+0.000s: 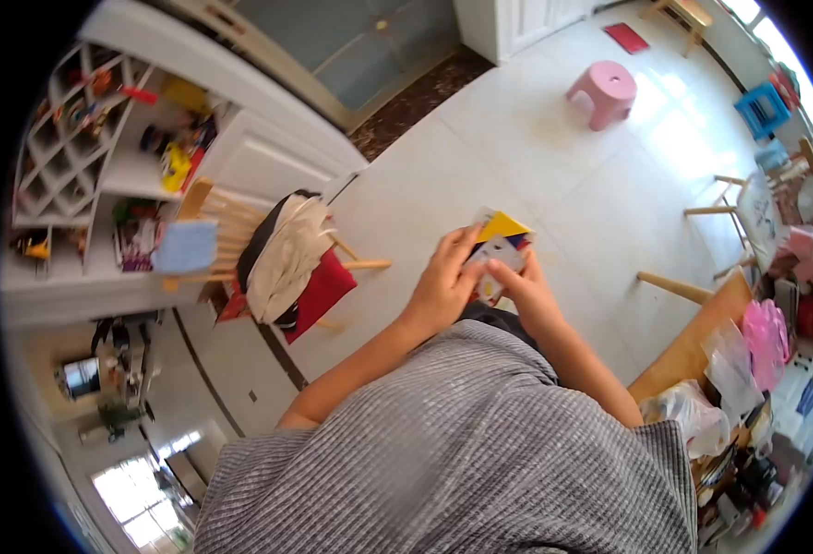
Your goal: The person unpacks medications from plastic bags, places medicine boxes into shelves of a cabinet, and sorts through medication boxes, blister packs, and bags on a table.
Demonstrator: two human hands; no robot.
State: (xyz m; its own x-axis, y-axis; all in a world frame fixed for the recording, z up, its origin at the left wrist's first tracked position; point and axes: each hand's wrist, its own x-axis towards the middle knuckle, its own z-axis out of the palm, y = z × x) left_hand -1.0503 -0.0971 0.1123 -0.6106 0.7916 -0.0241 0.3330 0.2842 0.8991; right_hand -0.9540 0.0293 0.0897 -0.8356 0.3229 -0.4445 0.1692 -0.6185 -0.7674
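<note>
A small box or pack (502, 242) with a yellow top, dark blue patches and a pale printed face is held between my two hands, in front of my grey ribbed shirt. My left hand (445, 282) grips its left side, thumb and fingers closed on it. On the right side my right hand (528, 294) holds it too, with the thumb lying across the front. The lower end of the pack is partly covered by the thumbs, and its print is too blurred to read.
A wooden chair (227, 242) with cloths and a red cushion stands left, beside white shelves (134, 166). A pink stool (607, 88) stands on the tiled floor ahead. At right are a table (693, 342) with plastic bags and clutter, and another chair (755, 212).
</note>
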